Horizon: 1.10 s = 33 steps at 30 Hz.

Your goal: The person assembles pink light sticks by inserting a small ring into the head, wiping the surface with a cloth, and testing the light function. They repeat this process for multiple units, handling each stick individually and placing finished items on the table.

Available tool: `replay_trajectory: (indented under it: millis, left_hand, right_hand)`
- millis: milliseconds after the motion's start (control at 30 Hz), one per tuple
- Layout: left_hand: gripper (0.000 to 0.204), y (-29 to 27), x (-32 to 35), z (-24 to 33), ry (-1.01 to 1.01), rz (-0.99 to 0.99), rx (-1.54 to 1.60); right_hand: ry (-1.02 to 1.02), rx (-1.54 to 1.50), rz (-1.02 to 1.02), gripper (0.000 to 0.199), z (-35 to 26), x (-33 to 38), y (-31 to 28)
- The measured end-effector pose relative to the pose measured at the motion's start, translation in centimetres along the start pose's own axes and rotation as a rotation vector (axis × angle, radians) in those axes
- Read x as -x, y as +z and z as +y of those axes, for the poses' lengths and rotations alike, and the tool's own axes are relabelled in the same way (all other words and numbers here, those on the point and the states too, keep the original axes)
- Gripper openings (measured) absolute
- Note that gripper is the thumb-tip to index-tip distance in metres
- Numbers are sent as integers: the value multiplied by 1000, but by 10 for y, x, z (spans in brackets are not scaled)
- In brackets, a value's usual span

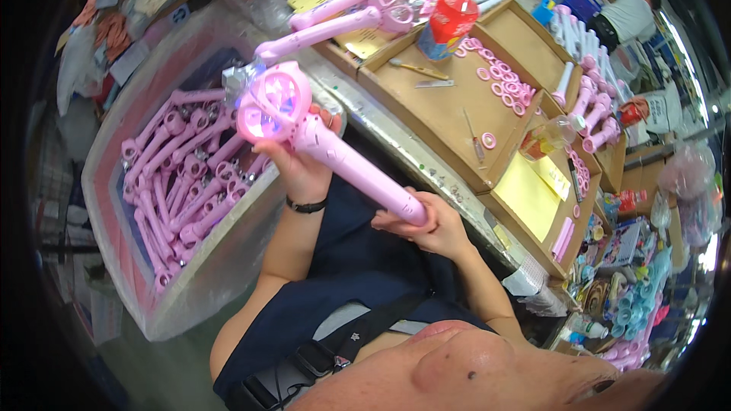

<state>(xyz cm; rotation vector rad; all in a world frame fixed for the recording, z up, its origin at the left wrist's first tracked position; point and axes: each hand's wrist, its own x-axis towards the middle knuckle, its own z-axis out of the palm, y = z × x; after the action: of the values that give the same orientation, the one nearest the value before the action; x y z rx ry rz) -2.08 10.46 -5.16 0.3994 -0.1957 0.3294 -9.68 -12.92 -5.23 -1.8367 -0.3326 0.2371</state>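
Note:
A pink toy wand (358,171) with a round ring head and a shiny clear centre is held slantwise in front of me. My left hand (308,167) is closed around its neck, just below the head. The fingers of my right hand (438,224) wrap the lower end of the handle. Silvery clear material (242,80) shows at the far side of the head. Beyond it, another pink wand (327,34) lies at the bench edge. To the left, many pink wand pieces (183,175) lie heaped in a large plastic-lined bin (205,293).
Cardboard trays (388,80) on the bench hold pink rings (506,84), a brush (419,68) and a screwdriver (476,141). A red-capped bottle (449,23) and a second bottle (544,137) stand there. Yellow paper (525,190) lies nearer. A person (628,15) is at the back right.

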Motion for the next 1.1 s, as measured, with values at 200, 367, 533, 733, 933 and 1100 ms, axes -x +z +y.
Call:
replay_trajectory:
  millis: [200, 367, 533, 733, 933, 1100]
  left_hand:
    - [89, 10, -7, -14, 112, 111, -140]
    - [73, 14, -20, -7, 41, -96, -207]
    - [49, 20, -36, 19, -247, -252, -310]
    - [66, 17, 1, -4, -567, -96, -675]
    - [91, 21, 29, -32, -21, -379, -1477]
    - [100, 31, 41, -24, 11, -371, -1726]
  right_hand:
    - [18, -661, 619, 37, 56, 4, 56]
    - [699, -1079, 68, 58, 68, 16, 71]
    - [793, -725, 95, 43, 49, 4, 40]
    - [-145, -852, 342, 54, -21, -31, 7]
    - [-779, 755, 617, 40, -46, -98, 24]
    - [-549, 50, 603, 42, -54, -110, 28]
